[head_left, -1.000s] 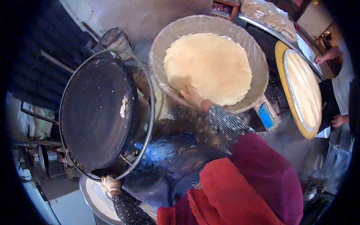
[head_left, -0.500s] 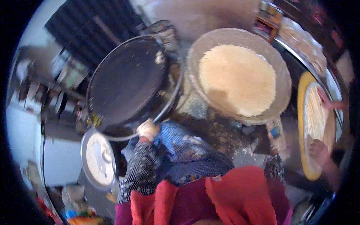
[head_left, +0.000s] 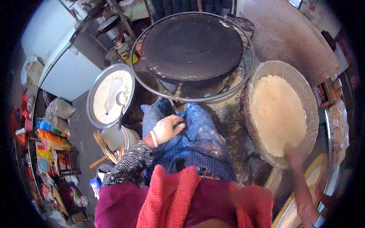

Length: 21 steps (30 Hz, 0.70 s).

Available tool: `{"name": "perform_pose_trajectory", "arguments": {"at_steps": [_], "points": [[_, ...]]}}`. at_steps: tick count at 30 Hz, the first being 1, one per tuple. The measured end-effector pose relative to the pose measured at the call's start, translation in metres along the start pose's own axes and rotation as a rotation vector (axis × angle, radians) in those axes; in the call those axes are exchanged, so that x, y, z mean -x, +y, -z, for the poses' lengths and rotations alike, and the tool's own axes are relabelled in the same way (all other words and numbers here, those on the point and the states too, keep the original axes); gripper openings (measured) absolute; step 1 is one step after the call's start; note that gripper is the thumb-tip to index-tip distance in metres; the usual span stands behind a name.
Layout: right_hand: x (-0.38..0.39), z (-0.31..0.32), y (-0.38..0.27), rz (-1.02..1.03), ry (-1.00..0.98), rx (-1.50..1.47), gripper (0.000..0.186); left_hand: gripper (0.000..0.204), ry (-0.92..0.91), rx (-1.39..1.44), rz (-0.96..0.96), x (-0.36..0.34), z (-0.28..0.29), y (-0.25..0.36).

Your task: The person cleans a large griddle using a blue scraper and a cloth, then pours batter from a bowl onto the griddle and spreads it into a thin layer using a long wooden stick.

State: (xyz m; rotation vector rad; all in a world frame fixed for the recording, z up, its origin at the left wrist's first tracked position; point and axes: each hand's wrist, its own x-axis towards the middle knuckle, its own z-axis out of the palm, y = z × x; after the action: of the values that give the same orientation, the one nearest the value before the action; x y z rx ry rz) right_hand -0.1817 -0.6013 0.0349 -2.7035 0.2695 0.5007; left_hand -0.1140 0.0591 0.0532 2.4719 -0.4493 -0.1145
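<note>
My left hand, in a whitish glove, is over my blue checked apron. Its fingers are loosely bent and apart, with nothing visible in them. Beyond it is a large round black griddle, encircled by a metal ring. My right hand is out of sight; the red towel covers part of my front. At the right stands a wide round basket lined with cloudy sheeting, holding a thin, round, pale yellow flatbread. Another person's hand touches the flatbread's near edge.
Left of the griddle, a metal basin holds pale batter and a ladle. Beneath it are a white bucket and a straw brush. Bags crowd the far left. A yellow-rimmed round tray lies at lower right.
My left hand has come away from the metal ring and back over my lap. My right sleeve has left the view. The view has swung, and the other person's hand has reached the basket.
</note>
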Motion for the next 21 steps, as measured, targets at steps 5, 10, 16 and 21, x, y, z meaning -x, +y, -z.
{"name": "perform_pose_trajectory", "arguments": {"at_steps": [5, 10, 16, 21], "points": [[-0.027, -0.081, -0.136, 0.505, -0.038, -0.562, 0.034, 0.029, -0.061, 0.103, 0.113, 0.044, 0.011, -0.032], [-0.109, -0.084, -0.405, 1.027, 0.724, -0.179, 0.020, 0.033, -0.158, 0.082, -0.028, 0.028, 0.018, -0.028], [-0.207, -0.095, -0.496, 1.277, 0.680, 0.109, 0.024, 0.036, 0.191, 0.090, 0.233, 0.052, 0.085, -0.087], [-0.215, -0.111, -0.547, 1.364, 0.626, 0.090, 0.018, 0.044, 0.446, 0.479, 0.629, 0.035, 0.147, -0.192]]}}
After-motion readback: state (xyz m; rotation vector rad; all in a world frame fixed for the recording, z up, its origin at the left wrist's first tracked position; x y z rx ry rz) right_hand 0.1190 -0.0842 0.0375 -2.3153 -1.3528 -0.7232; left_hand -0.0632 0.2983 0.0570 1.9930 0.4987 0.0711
